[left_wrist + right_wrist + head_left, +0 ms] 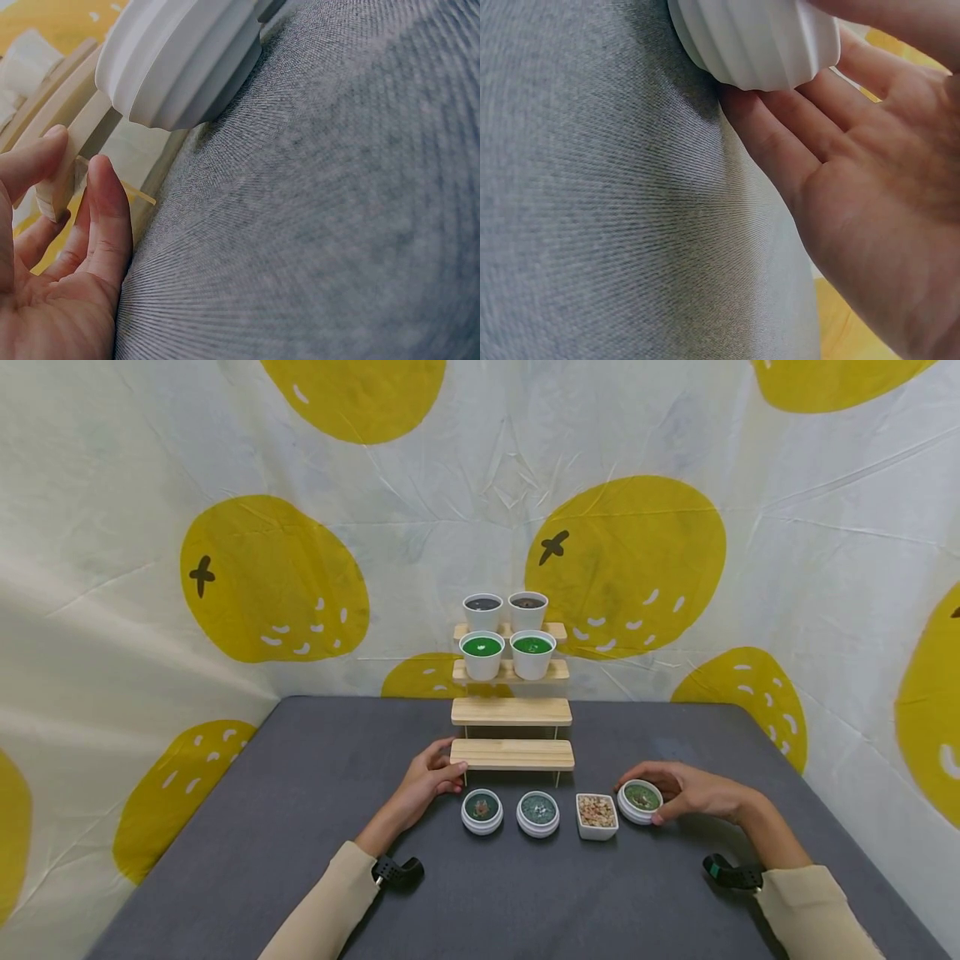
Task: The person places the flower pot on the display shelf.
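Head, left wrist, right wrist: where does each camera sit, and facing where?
Head: on the head, facing forward and down at the wooden stand; left hand, right hand, sleeves show.
Left wrist: on that wrist, facing across the table to a white pot and the stand; left hand shows.
Right wrist: on that wrist, facing the held pot; right hand shows.
Shared: head and left wrist show the left hand on the stand.

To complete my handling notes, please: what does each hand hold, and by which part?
The right hand holds the rightmost white pot by its sides; the left hand grips the lowest wooden shelf at its left end.
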Demonstrator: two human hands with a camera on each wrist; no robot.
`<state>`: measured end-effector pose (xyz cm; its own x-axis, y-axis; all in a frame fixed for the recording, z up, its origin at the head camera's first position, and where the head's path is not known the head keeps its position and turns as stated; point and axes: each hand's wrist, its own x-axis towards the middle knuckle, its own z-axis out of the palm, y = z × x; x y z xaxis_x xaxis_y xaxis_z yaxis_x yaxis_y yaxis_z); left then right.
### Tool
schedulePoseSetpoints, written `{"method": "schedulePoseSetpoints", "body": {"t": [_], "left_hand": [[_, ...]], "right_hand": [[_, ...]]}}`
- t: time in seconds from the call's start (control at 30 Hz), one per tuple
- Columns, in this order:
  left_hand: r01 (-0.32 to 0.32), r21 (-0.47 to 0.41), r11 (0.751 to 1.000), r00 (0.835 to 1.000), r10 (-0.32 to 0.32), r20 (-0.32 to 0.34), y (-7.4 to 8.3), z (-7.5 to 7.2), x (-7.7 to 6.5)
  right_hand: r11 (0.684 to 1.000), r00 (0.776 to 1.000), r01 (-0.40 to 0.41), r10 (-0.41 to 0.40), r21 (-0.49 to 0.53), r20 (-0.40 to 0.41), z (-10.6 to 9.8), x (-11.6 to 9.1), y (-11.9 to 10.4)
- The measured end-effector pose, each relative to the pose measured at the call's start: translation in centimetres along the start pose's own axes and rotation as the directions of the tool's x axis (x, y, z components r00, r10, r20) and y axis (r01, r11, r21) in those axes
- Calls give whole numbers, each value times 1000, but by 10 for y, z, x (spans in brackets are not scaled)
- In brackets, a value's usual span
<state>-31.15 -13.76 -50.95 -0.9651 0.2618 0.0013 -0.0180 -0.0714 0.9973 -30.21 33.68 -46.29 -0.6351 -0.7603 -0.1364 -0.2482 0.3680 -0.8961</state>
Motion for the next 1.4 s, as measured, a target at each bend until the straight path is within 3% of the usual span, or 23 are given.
{"method": "schedulePoseSetpoints", "body": {"t": [0.37,1.4], "left_hand": [[-8,8,1000,1000,8,9,3,0,1],[0,11,1000,1000,0,-2,1,0,-1]], "right_hand": [[998,997,-43,39,-52,-71,-1,0,-6],[996,984,-10,-6,-91,-176,7,1,-37]]}}
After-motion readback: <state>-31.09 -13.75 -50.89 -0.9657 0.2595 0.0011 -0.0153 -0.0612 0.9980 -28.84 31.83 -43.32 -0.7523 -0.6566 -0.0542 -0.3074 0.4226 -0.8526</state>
